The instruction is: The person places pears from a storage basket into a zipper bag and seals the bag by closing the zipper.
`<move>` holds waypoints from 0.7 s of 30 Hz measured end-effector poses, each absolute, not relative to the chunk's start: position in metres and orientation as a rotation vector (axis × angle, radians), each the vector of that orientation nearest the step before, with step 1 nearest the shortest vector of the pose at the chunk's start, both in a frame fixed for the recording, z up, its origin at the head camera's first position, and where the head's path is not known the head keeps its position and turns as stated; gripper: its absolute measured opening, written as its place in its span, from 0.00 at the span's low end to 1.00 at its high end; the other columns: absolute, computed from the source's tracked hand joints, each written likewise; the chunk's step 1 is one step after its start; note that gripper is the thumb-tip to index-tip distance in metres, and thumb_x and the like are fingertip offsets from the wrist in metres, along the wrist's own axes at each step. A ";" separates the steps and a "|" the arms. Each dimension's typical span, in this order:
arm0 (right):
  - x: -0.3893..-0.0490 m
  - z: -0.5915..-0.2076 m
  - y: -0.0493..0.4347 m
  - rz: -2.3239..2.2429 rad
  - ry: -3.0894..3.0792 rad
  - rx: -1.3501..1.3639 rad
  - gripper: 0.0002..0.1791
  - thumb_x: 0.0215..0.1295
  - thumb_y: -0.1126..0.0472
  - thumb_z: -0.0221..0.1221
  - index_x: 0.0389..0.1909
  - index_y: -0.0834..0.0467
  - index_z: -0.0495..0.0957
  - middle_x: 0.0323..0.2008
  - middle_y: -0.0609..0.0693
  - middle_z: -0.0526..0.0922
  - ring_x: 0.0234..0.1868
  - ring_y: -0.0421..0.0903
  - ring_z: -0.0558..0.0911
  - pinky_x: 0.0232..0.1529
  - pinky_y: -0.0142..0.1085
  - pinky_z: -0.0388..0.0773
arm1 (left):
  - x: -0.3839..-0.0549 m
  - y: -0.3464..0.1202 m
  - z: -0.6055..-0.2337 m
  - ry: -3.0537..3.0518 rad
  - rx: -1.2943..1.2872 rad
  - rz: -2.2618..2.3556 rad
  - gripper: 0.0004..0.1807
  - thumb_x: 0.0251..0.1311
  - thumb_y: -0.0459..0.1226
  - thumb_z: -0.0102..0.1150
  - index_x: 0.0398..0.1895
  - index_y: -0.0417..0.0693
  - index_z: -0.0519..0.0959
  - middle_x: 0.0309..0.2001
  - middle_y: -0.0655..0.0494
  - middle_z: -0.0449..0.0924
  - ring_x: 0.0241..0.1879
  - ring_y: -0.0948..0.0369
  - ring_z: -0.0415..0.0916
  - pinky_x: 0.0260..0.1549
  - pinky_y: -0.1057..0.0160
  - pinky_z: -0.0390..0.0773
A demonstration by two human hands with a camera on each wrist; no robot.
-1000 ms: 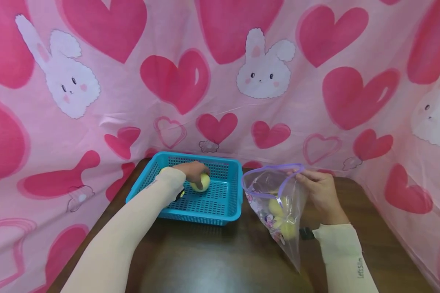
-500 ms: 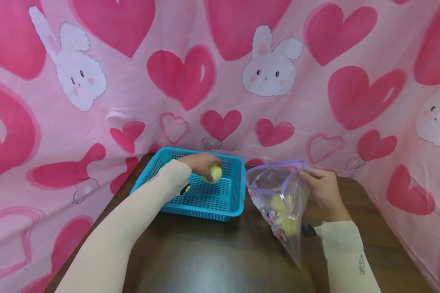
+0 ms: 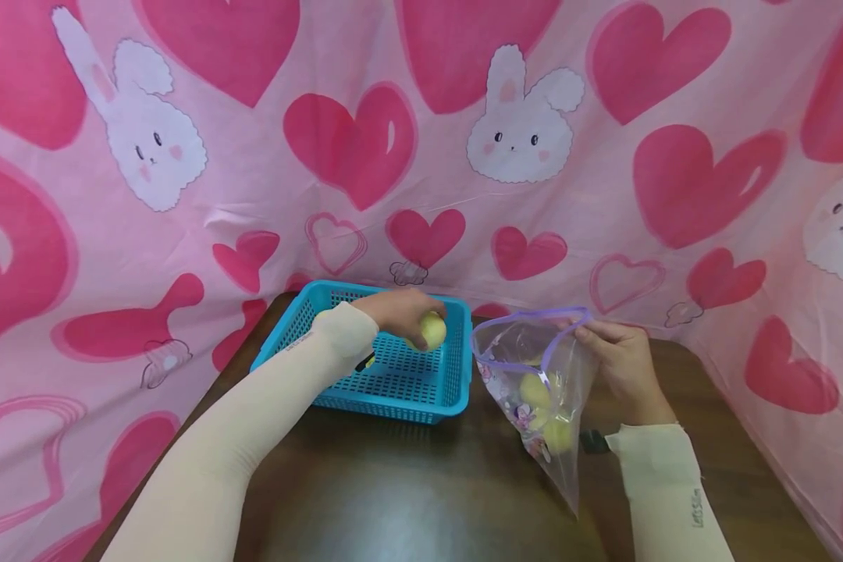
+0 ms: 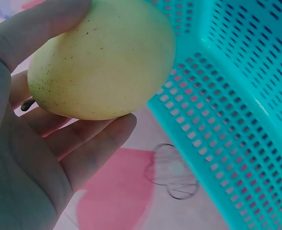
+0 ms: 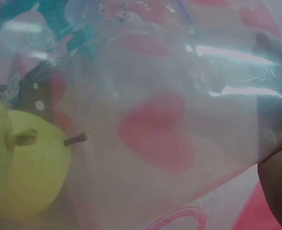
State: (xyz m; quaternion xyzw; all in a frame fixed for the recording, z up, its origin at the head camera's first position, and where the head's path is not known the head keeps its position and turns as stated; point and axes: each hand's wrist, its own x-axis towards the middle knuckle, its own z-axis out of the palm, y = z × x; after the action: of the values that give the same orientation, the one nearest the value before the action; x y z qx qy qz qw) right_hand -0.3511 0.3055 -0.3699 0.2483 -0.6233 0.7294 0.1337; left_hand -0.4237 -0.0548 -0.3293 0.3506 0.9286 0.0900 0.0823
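Observation:
My left hand (image 3: 402, 311) holds a pale yellow-green pear (image 3: 433, 331) above the right part of a blue plastic basket (image 3: 400, 408). In the left wrist view, the thumb and fingers curl round the pear (image 4: 107, 62), whose short stem points toward the palm. On the right, my right hand (image 3: 621, 363) pinches the purple-edged rim of a clear zip bag (image 3: 567, 472), whose mouth gapes. Several pears (image 3: 556, 433) sit low inside it. Seen through the plastic in the right wrist view, a yellow pear (image 5: 35, 163) shows its stem. Part of the right hand is cut off there.
Behind my left sleeve, another yellow fruit (image 3: 321, 315) shows partly in the basket. The dark wooden table (image 3: 393, 492) stands against a pink heart-and-rabbit cloth (image 3: 449, 187) that hangs at the back and sides.
My left hand has lifted the pear from the basket floor and carried it right, toward the bag. The right hand and the bag stay nearly where they were; the head view has shifted slightly.

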 end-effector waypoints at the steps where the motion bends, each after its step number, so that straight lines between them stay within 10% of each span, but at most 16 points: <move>1: -0.351 -0.370 0.306 2.115 -1.808 0.721 0.09 0.62 0.79 0.57 0.43 0.76 0.80 0.37 0.56 0.87 0.41 0.46 0.86 0.37 0.33 0.81 | -0.422 -0.053 -0.328 2.771 1.071 0.270 0.36 0.40 0.48 0.80 0.57 0.61 0.76 0.46 0.64 0.75 0.48 0.60 0.69 0.33 0.65 0.79; 21: -0.351 -0.370 0.305 2.093 -1.809 0.746 0.10 0.62 0.79 0.57 0.44 0.78 0.79 0.37 0.56 0.87 0.40 0.45 0.86 0.38 0.32 0.81 | -0.401 -0.026 -0.300 2.751 1.380 0.272 0.35 0.44 0.48 0.78 0.58 0.56 0.76 0.48 0.63 0.77 0.45 0.63 0.71 0.37 0.65 0.78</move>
State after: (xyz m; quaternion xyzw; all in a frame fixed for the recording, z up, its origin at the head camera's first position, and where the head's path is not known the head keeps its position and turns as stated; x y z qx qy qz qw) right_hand -0.3510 0.3049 -0.3698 0.2577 -0.6252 0.7236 0.1379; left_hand -0.4009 -0.0258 -0.2996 0.4464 0.8901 0.0880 0.0258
